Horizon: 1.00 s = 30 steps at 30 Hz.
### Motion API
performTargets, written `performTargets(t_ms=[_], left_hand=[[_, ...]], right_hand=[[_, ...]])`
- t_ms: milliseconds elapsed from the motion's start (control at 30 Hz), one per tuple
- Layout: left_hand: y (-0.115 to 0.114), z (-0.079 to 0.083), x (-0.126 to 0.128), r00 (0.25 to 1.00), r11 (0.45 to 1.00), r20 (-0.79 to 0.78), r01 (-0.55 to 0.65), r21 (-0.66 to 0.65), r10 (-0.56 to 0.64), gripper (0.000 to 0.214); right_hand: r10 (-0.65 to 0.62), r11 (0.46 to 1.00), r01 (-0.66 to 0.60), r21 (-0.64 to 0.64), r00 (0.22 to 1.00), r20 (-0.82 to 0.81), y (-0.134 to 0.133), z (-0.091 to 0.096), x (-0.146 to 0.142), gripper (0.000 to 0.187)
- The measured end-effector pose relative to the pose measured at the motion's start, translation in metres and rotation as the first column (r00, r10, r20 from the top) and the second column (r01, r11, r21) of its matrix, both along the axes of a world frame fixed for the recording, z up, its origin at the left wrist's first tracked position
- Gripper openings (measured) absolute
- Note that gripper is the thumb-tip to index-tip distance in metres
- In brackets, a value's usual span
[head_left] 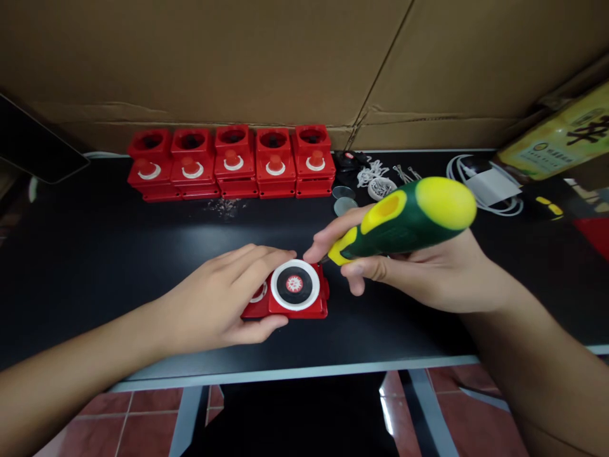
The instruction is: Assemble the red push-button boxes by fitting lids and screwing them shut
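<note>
A red plastic housing (320, 310) lies on the black table, topped by a white toothed ring (276, 285) around a black disc (295, 298) with a red-and-white centre. My left hand (223, 295) grips the housing from the left, thumb along its near side and fingers over its far side, covering part of it. In my right hand (428, 279) is a screwdriver (404, 219) with a green and yellow handle, tilted toward the housing's far right corner. The right index finger points down beside that corner. Fingers and handle mostly hide the shaft and its tip.
Several similar red units (233, 162) stand in a row at the back. Right of them lie clear round discs (345, 205), white cords (372, 171), a small dish (382, 188) of tiny parts and a white cable (480, 202). A yellow box (552, 143) leans at far right.
</note>
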<state>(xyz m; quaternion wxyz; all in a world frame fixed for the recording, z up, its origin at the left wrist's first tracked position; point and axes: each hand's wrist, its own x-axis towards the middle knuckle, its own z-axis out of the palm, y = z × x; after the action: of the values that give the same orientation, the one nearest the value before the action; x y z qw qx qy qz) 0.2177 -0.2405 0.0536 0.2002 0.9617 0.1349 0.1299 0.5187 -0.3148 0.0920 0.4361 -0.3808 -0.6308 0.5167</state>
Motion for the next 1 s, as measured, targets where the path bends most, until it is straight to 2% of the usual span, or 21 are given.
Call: performTargets(t_ms=[200, 400, 533, 633, 733, 1000], left_hand=[[0.0, -0.001, 0.0, 1.0, 1.0, 0.006, 0.003, 0.002, -0.003, 0.051], [0.0, -0.002, 0.0, 1.0, 0.999, -0.006, 0.002, 0.054, -0.001, 0.055], [0.001, -0.003, -0.001, 1.0, 0.997, 0.012, 0.005, 0.079, -0.006, 0.058], [0.001, -0.002, -0.001, 1.0, 0.997, 0.0, 0.007, 0.072, -0.007, 0.055], [0.0, -0.001, 0.0, 1.0, 0.998, -0.013, 0.015, 0.054, -0.014, 0.05], [-0.001, -0.003, 0.001, 1.0, 0.999, 0.0, 0.018, 0.027, -0.018, 0.048]], right_hand=[[-0.12, 0.993, 0.122, 0.008, 0.986, -0.111, 0.003, -0.009, -0.009, 0.034], [-0.252, 0.966, 0.25, 0.065, 0.967, 0.028, 0.002, -0.008, -0.015, 0.05], [-0.262, 0.962, 0.259, 0.086, 0.965, 0.029, 0.002, -0.009, -0.019, 0.053], [-0.232, 0.971, 0.233, 0.059, 0.973, -0.024, 0.003, -0.014, -0.018, 0.056], [-0.123, 0.992, 0.126, 0.028, 0.987, -0.107, 0.004, -0.017, -0.013, 0.059], [0.102, 0.992, -0.113, -0.058, 0.982, -0.158, 0.001, -0.002, 0.002, 0.043]])
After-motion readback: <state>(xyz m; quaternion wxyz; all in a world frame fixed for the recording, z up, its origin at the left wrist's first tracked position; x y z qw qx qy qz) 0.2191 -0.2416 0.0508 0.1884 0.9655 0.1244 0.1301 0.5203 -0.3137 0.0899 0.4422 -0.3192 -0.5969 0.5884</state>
